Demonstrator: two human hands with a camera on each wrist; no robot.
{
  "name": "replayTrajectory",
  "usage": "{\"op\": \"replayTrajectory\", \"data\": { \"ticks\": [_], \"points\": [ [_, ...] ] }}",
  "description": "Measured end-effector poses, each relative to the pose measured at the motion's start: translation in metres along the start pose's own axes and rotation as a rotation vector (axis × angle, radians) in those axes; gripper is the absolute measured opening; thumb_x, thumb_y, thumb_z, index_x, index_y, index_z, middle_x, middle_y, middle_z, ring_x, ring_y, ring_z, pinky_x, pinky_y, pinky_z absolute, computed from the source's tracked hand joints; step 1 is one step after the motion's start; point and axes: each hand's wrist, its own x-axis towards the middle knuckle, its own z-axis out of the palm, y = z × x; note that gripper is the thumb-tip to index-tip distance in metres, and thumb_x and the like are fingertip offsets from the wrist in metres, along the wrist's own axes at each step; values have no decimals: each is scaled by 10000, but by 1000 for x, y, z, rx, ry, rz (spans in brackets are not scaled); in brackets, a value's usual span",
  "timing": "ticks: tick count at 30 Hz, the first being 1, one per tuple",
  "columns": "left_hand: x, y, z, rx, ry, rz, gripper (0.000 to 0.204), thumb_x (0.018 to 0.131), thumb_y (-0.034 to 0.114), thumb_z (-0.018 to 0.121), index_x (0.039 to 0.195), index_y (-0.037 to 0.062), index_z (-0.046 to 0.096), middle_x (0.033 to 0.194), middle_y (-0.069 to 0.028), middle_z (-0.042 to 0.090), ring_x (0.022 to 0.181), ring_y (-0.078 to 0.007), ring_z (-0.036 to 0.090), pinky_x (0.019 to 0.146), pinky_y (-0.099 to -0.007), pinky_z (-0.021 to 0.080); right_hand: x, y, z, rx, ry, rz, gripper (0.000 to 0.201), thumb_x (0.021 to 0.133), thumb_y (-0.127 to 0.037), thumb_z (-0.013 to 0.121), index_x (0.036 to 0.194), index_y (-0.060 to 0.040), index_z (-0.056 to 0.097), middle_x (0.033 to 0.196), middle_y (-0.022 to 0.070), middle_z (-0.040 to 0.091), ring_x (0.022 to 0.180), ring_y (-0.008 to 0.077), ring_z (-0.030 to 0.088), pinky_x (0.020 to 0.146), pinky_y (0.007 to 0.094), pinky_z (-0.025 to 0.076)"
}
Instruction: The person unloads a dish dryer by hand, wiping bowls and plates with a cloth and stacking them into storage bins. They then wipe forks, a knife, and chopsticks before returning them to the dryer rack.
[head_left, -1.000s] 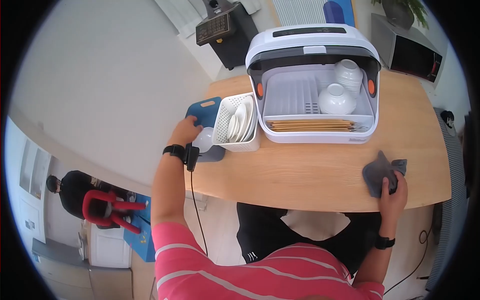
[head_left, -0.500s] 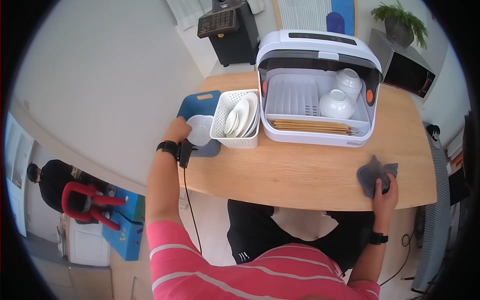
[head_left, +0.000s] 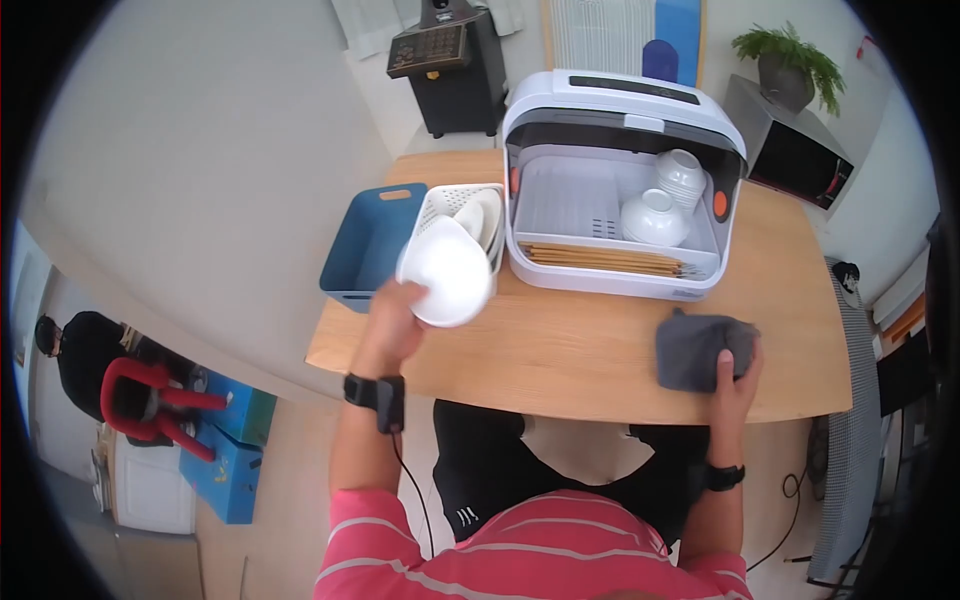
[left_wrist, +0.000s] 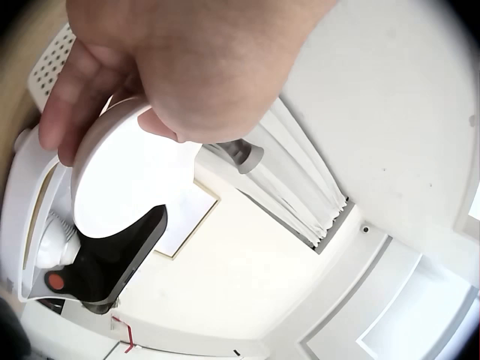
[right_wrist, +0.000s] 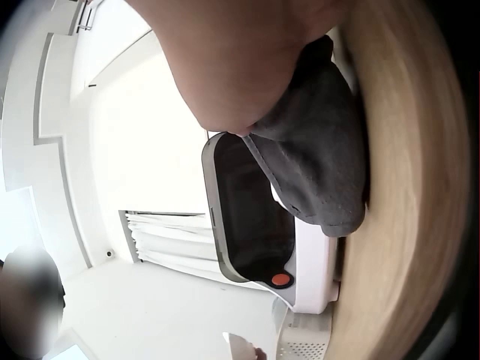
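My left hand (head_left: 398, 325) pinches a white bowl (head_left: 452, 275) by its rim, thumb on the inside. The bowl is tilted, its hollow toward me, in front of a white perforated basket (head_left: 432, 207) and overlapping it. In the left wrist view the white bowl (left_wrist: 135, 176) hangs from the fingers (left_wrist: 64, 120), which lie along its outside. On the right of the table, my right hand (head_left: 735, 385) grips a grey cloth (head_left: 690, 352). The right wrist view has the cloth (right_wrist: 322, 157) bunched under the palm, close over the wooden tabletop.
A blue basket (head_left: 343, 262) stands at the table's left, beside the white basket of plates. A white dish cabinet (head_left: 605, 287) with raised dark lid holds stacked bowls (head_left: 655, 217) and chopsticks (head_left: 600, 259). A microwave (head_left: 800, 160) stands behind right. A person (head_left: 90, 355) is at far left.
My left hand has lifted the bowl out of the blue basket and carried it right, in front of the white basket. My right hand has shifted slightly left; the cloth now looks more squarely folded.
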Motion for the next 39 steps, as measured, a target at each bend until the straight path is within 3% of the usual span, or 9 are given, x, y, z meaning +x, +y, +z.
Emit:
{"op": "replayTrajectory", "data": {
  "ticks": [2, 6, 8, 13, 18, 23, 27, 30, 39],
  "points": [
    [-11, -63, 32, -113, -38, -180, 584, 925, 58, 527, 1491, -38, 420, 1386, -188, 581, 1207, -342, 648, 946, -486, 600, -2, -18, 11, 22, -68, 14, 613, 1031, -285, 624, 1493, 64, 424, 1432, 226, 562, 1321, 304, 538, 1123, 390, 404],
    [-27, -124, 90, -244, -325, -398, 661, 934, 81, 496, 1562, -12, 311, 1452, -195, 527, 1274, -365, 604, 936, -546, 597, -8, -62, 43, 187, -421, 79, 610, 1067, -381, 557, 1481, 56, 459, 1413, 194, 587, 1277, 235, 561, 1070, 372, 446],
    [-33, -128, 109, -243, -393, -425, 664, 934, 104, 496, 1561, -8, 312, 1448, -193, 537, 1277, -383, 600, 934, -554, 595, -12, -85, 53, 167, -600, 157, 577, 1047, -356, 596, 1463, 28, 484, 1326, 191, 652, 1175, 230, 637, 984, 354, 500],
    [-33, -128, 109, -252, -538, -432, 645, 1004, 235, 498, 1579, 27, 296, 1485, -188, 518, 1297, -392, 589, 929, -577, 591, -9, -94, 70, 75, -650, 42, 558, 976, -269, 690, 1428, 3, 510, 1193, 202, 691, 1079, 273, 685, 939, 350, 523],
    [-30, -136, 98, -424, -677, -460, 748, 1061, 573, 439, 1598, 77, 281, 1529, -146, 486, 1331, -330, 574, 993, -567, 556, -9, -106, 85, 39, -722, -99, 538, 881, -151, 765, 1348, 0, 547, 1118, 192, 698, 1045, 319, 697, 928, 390, 536],
    [-34, -136, 99, -401, -688, -413, 768, 1042, 548, 512, 1610, 101, 253, 1551, -127, 459, 1387, -306, 520, 1087, -552, 488, -3, -123, 105, -350, -664, -213, 503, 807, -103, 790, 1261, -41, 585, 1070, 202, 704, 1011, 396, 686, 835, 457, 547],
    [-38, -127, 104, -440, -650, -337, 834, 999, 490, 636, 1617, 111, 222, 1580, -111, 404, 1434, -283, 462, 1135, -522, 452, 2, -113, 117, -409, -689, -282, 533, 814, -147, 795, 1289, -48, 575, 1073, 215, 704, 993, 403, 687, 802, 476, 548],
    [-37, -138, 100, -455, -602, -275, 891, 948, 427, 735, 1611, 117, 227, 1572, -106, 399, 1433, -275, 455, 1136, -501, 456, 4, -108, 120, -391, -733, -188, 554, 830, -194, 786, 1311, -34, 562, 1084, 217, 704, 958, 410, 693, 783, 487, 551],
    [-48, -149, 105, -447, -385, -58, 1005, 870, 351, 843, 1616, 129, 207, 1553, -108, 404, 1401, -255, 466, 1122, -446, 456, -13, -137, 87, -675, -698, -250, 381, 835, -250, 786, 1108, -49, 613, 989, 185, 700, 899, 398, 702, 748, 481, 558]
  ]
}}
